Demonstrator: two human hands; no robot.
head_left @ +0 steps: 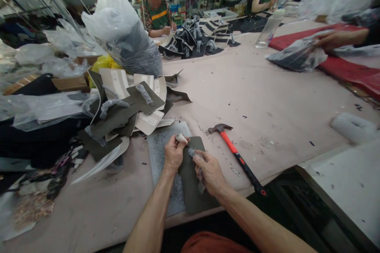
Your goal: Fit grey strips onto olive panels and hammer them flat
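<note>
The panel, dark green, lies flat just in front of the person, partly over a speckled board; take it as the centre of the clock. At its 11 o'clock edge the left hand has its fingers curled around a small white piece — roll or bottle, I cannot tell. At 2 o'clock the right hand grips a plastic-wrapped strap, 1 end of which reaches up toward the left fingertips.

The step in hand looks to be working that strap end at the panel's 12 o'clock part; the exact contact is too small to make out. By my judgement, the next move calls for a level panel, a strap held without twist, and 2 hands kept close but not crossing.

The hammer lies apart at 2 o'clock, touched by neither hand. At 10 o'clock sits a pile of similar panels. Farther off, a bottle stands at 1 o'clock.
</note>
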